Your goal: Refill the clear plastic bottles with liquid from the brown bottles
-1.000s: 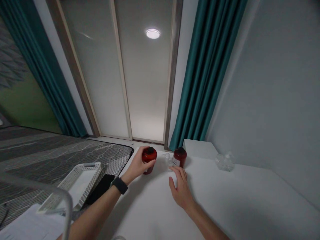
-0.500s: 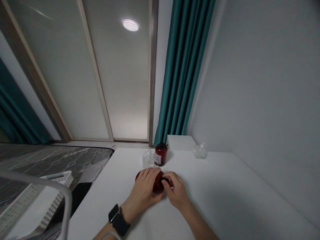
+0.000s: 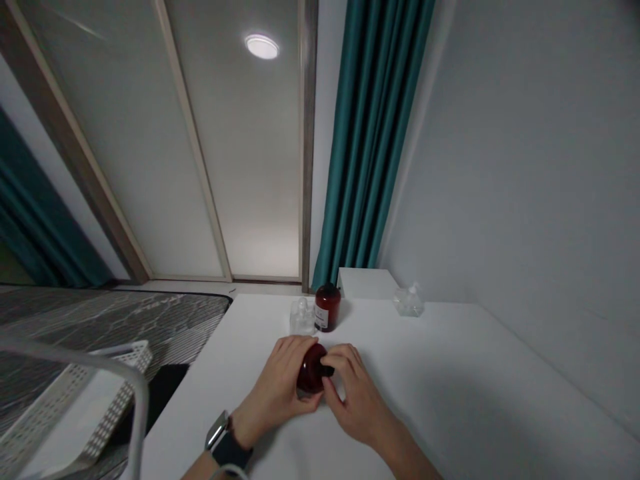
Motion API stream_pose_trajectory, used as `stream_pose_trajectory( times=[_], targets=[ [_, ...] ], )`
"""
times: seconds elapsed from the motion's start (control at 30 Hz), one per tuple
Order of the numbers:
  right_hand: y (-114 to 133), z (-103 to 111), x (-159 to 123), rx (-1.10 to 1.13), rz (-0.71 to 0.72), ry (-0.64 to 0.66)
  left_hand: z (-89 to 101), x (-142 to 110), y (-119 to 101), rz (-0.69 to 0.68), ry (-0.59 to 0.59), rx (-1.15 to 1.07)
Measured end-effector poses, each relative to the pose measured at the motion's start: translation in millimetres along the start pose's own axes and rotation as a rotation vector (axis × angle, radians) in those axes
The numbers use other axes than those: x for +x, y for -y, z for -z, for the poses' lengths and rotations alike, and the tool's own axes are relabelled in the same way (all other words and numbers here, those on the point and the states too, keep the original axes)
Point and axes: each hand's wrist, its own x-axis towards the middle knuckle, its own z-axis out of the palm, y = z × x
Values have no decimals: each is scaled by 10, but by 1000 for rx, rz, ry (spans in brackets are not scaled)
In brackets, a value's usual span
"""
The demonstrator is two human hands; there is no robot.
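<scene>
A dark red-brown bottle is tipped over above the white table, its shoulder and neck turned to the right. My left hand wraps around its body from the left and hides most of it. At the neck, my right hand pinches the small black top between thumb and fingers. Just beyond my hands stands a second red-brown bottle, upright, with a white label and a dark top. Beside it on the left is a clear, crumpled-looking plastic item, whose kind I cannot make out.
Another clear plastic piece lies at the back right of the white table. A white box stands behind the bottles. To the left are a white perforated basket and a grey curved tube close to the camera.
My left hand has tilted the bottle so its shoulder faces me more, and its base no longer shows on the left. My right fingers stay at the black top. The view has shifted slightly.
</scene>
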Motion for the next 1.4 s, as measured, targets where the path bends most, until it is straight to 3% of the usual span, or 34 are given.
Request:
stream_pose_trajectory(
  times=[0.13,0.3,0.43,0.53,0.7,1.0,1.17,1.4],
  targets=[
    [-16,-11,-30,130,-36,-37,-53,-49,-26,-1,-18,49],
    [-162,-35,-54,72,-184,-132,-178,-94,-72,4,-39,124],
    [-299,-25,-70,110,-288,-113,-183,-101,-31,31,-101,134],
    [-348,-1,-76,144,-278,-123,-160,-104,19,57,-129,131],
    [-278,-15,-78,225,-229,-125,-176,-100,25,41,-66,136],
    [-281,-72,-32,286,-321,-169,-233,-88,24,23,-40,189],
    [-337,-69,-42,333,-335,-151,-243,-100,50,35,-49,186],
    [-237,-17,-19,346,-303,-59,-204,-94,77,80,-93,172]
  ],
)
